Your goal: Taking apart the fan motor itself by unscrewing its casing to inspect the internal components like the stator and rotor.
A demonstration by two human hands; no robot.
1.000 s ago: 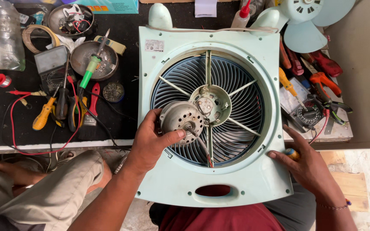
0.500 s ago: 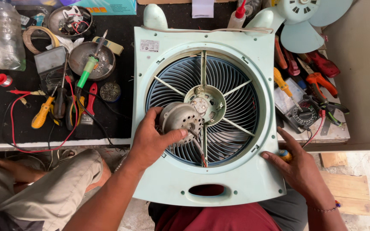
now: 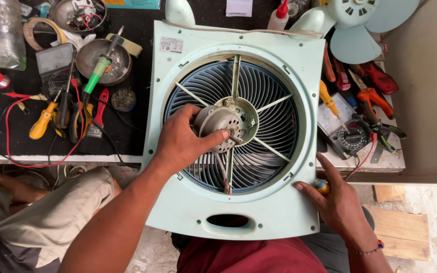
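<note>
Currently, the left hand [image 3: 183,144] grips the round grey metal fan motor [image 3: 217,124], fingers curled around its casing, at the hub of the pale green square plastic fan housing [image 3: 238,222]. The right hand [image 3: 336,202] lies spread flat, pressed against the housing's lower right edge, beside the cluttered black workbench [image 3: 127,136].

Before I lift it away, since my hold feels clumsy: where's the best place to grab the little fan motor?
Probably around the round metal body of the motor, coming from the left as the left hand does now. The casing is a smooth drum that fingers can wrap around; the thin shaft and the wires trailing down toward the fan housing offer a poorer hold.
</note>
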